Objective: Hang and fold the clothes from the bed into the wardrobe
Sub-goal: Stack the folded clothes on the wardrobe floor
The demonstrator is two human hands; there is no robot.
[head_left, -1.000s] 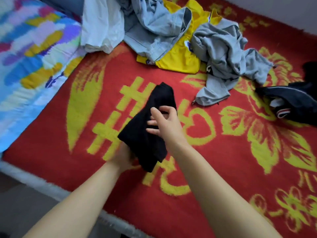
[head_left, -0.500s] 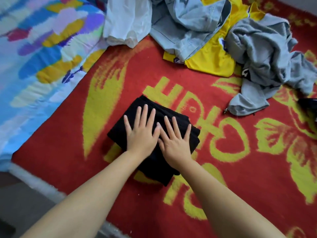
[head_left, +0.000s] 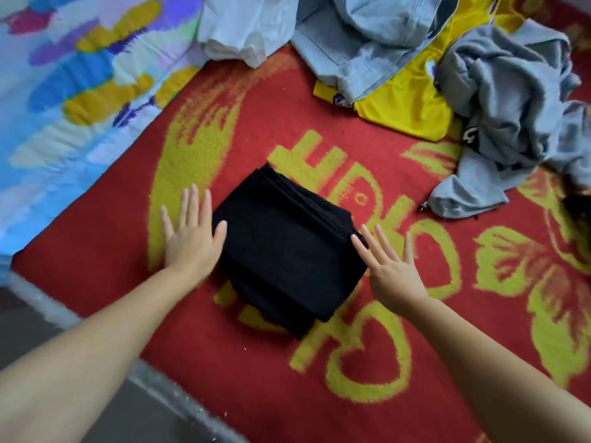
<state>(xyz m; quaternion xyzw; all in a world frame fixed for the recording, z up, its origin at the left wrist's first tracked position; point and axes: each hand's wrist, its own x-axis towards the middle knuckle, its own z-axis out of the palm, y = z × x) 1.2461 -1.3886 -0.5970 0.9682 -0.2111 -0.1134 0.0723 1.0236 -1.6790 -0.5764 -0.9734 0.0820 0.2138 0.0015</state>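
A black garment (head_left: 284,241), folded into a thick rectangle, lies on the red and yellow blanket (head_left: 319,362) near the bed's front edge. My left hand (head_left: 192,235) lies flat on the blanket against the garment's left side, fingers straight, thumb touching the cloth. My right hand (head_left: 393,266) lies flat at the garment's right side, fingers spread and straight, thumb at the fold's corner. Neither hand grips anything.
Unfolded clothes are heaped at the back: a white garment (head_left: 246,27), light blue denim (head_left: 367,36), a yellow shirt (head_left: 412,107) and a grey hoodie (head_left: 511,116). A multicoloured quilt (head_left: 73,91) covers the left. A dark garment (head_left: 579,203) peeks in at the right edge.
The black garment was held and folded, then pressed flat under both palms. Both hands have now slid off its top outward to its left and right sides.
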